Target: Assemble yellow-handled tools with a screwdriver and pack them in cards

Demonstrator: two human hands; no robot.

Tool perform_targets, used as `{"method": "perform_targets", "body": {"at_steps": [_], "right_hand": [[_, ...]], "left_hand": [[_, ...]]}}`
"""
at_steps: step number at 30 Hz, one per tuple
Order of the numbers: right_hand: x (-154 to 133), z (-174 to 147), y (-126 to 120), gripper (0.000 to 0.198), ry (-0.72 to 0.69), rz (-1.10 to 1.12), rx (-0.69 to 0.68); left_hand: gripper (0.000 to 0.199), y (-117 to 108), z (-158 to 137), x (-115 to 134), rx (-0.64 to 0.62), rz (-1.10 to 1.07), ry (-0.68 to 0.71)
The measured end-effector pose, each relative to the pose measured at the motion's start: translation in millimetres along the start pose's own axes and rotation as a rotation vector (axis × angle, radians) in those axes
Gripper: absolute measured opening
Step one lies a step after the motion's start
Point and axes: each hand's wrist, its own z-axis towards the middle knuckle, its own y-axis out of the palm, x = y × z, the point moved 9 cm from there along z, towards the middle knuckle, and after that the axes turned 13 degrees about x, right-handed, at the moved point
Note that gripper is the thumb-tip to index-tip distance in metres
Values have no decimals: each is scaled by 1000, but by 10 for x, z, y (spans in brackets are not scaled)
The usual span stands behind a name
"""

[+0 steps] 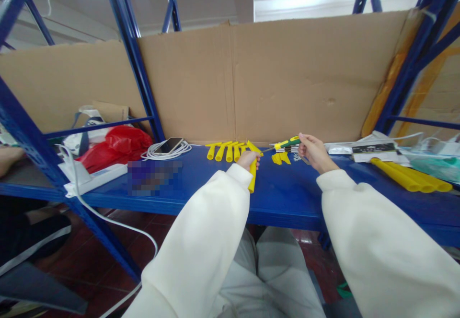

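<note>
Left hand [247,159]: clenched around a yellow tube [253,175], which stands nearly upright with its lower end over the blue shelf [287,198] and its flared top just above the knuckles.
Right hand [315,151]: closed on the green-and-yellow handle of a screwdriver [285,143]; the shaft points left, its tip reaching the flared top of the held tube.
Sleeves: both forearms are covered by white sleeves [201,241] that rise from the lower edge of the view to the shelf's front edge.
Row of yellow tubes [225,150]: several short pieces lying side by side on the shelf, just left of the left hand, flared ends toward the cardboard.
Yellow scraps [280,158]: small cut pieces on the shelf between the two hands, under the screwdriver.
Long yellow tubes [409,176]: a bundle lying at a slant on the shelf, well to the right of the right hand.
Phone [168,145]: lies on a coil of white cable [154,154], left of the tube row.
Red bag [118,146]: crumpled plastic at the far left, beside a white power strip [97,176].
Cardboard sheet [280,78]: stands upright behind the shelf, forming the back wall.
Blue uprights [132,54]: slanted frame members of the rack, left and right of the work area.
Papers and packets [377,150]: loose items on the shelf, beyond the right hand; details too small to read.
</note>
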Motion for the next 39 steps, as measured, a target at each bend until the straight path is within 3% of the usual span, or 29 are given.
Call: {"method": "perform_targets", "body": {"at_steps": [8, 16, 25, 34, 39], "right_hand": [[-55, -33, 44, 35, 1, 46, -43], [-46, -7, -21, 44, -1, 26, 18], [-17, -19, -15, 39, 22, -15, 12], [12, -84, 129, 34, 57, 20, -116], [68, -29, 73, 40, 62, 7, -83]], "left_hand": [[27, -6, -47, 58, 2, -22, 21], [22, 7, -40, 76, -6, -43, 43], [18, -5, -23, 85, 5, -85, 53], [25, -70, 35, 75, 81, -111, 62], [18, -57, 30, 74, 52, -116, 54]]}}
